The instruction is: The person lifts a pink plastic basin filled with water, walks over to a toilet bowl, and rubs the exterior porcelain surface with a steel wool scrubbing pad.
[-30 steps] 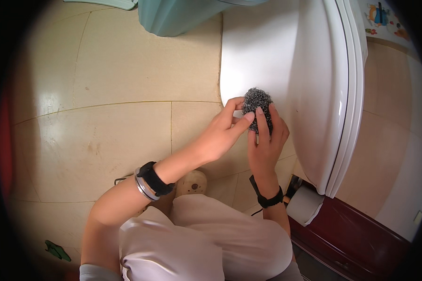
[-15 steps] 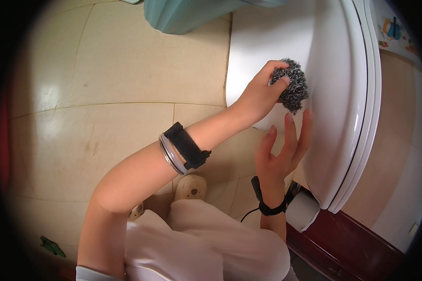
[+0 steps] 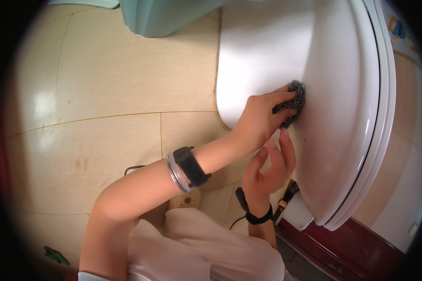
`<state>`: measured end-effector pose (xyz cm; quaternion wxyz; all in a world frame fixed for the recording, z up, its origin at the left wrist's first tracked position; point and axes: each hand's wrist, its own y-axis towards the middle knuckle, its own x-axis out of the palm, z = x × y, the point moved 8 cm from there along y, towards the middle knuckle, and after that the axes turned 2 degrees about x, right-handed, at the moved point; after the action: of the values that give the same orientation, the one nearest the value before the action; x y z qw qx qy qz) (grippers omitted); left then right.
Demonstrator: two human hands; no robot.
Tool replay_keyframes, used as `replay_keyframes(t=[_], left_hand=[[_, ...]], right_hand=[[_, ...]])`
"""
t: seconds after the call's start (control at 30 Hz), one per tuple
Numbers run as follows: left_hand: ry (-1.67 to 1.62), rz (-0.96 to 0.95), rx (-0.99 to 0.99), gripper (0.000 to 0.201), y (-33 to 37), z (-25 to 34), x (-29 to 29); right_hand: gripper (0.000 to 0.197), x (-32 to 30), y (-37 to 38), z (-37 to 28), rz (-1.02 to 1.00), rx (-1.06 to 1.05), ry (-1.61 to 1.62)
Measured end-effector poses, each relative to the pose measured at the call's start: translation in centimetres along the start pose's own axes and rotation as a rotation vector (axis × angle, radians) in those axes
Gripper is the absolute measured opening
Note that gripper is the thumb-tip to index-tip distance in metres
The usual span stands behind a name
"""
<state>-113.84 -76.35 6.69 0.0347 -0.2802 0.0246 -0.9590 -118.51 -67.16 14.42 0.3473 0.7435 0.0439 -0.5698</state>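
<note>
My left hand [image 3: 260, 117], reaching across from the lower left, is closed on a dark grey metal scouring pad [image 3: 293, 105]. The pad rests against the outer side of a white toilet [image 3: 333, 93]. Just below it, my right hand [image 3: 269, 171] is held palm up with loosely curled, parted fingers. Its fingertips come close to the pad's lower edge; whether they touch it I cannot tell. Nothing shows in the right hand. Black straps circle both wrists, and bangles sit on the left one.
Beige floor tiles [image 3: 126, 75] spread to the left. A pale blue-green ribbed plastic container [image 3: 159, 18] stands beyond the toilet's base. A dark red ledge [image 3: 361, 241] and a white roundish object [image 3: 297, 213] lie at the lower right. Something green [image 3: 56, 255] is on the floor at lower left.
My left hand has moved nearer with the scouring pad, which now lies flatter against the toilet's side. My right hand has shifted slightly left and stays below the pad. The view has shifted a little.
</note>
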Motion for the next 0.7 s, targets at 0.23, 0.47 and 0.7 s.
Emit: replay_keyframes(t=[0.23,0.47,0.7], left_hand=[[-0.114,0.167,0.144,0.03,1.3,3.4,-0.7],[0.04,0.141,0.275,0.027,-0.7,1.9,0.2],[-0.004,0.146,0.055,0.03,-0.1,2.0,0.4]], right_hand=[[0.039,-0.9,-0.4,0.5,0.046,0.022,0.115],[0.029,-0.5,-1.9,1.5,0.017,0.066,0.053],[0.021,0.3,-2.0,3.7,0.099,0.223,0.238]])
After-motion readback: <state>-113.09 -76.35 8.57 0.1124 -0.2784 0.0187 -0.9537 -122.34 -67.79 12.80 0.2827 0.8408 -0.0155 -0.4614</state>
